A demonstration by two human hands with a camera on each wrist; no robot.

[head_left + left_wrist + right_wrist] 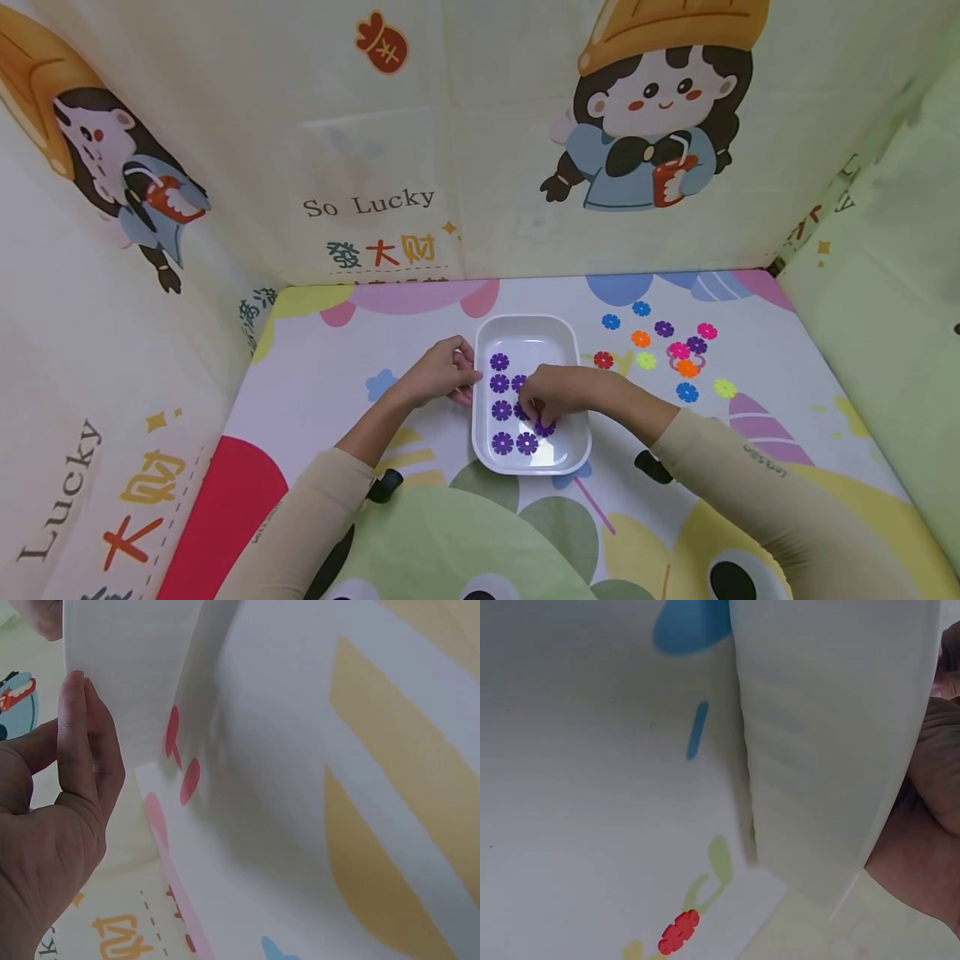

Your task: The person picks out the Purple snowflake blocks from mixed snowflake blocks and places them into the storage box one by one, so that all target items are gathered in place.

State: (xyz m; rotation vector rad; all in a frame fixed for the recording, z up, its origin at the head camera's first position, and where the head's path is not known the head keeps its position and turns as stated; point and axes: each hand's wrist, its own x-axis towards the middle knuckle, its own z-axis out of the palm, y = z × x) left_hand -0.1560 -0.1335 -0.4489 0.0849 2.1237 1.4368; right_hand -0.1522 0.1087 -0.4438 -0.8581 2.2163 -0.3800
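A white tray (pixel 527 328) stands upright on the table, with several purple flower-shaped discs (pixel 502 410) laid in rows inside. At its left rim is my left hand (pixel 444 372), pinching the edge; in the left wrist view, fingers (pixel 75 742) lie along the tray's outer wall (pixel 127 682). My right hand (pixel 558 392) reaches in over the right rim, its fingers bent down to pinch a purple disc (pixel 546 429) near the tray floor. That hand covers part of the discs beneath it. In the right wrist view, the tray wall (pixel 825 735) hides my right fingertips.
Right of the tray lie loose flower-shaped discs in several colours, among them a red disc (pixel 603 360), a blue disc (pixel 687 392) and a pink disc (pixel 707 332). A patterned cloth (pixel 420 333) covers the table. Printed cloth walls (pixel 495 167) stand at the back and both sides.
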